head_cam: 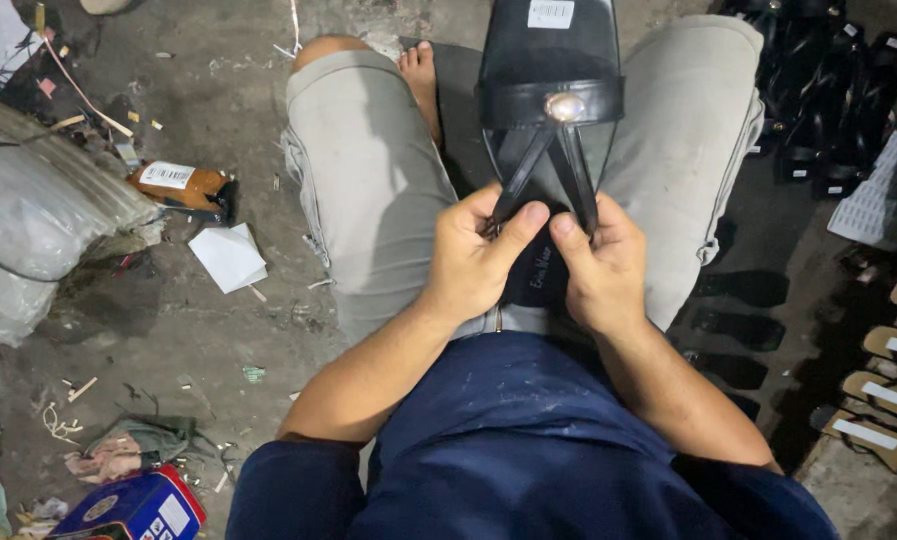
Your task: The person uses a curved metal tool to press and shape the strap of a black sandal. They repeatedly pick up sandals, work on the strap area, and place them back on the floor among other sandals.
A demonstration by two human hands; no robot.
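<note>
A black sandal [548,60] lies lengthwise between my knees, toe end pointing away. It has a wide black band with an oval metal stud [564,106] and two thin straps [553,170] running back to the heel. My left hand [473,262] grips the heel end from the left, thumb pressed on the strap ends. My right hand [600,268] holds the same end from the right, its thumb beside the other. Both thumbs meet over the insole where the straps join.
I sit on a dirty concrete floor [218,320]. Grey sacks [38,220] lie at the left, with a brown bottle [183,188], white paper [230,256] and a blue tin [133,508]. Black sandals [828,90] and tan soles [893,395] are piled at the right.
</note>
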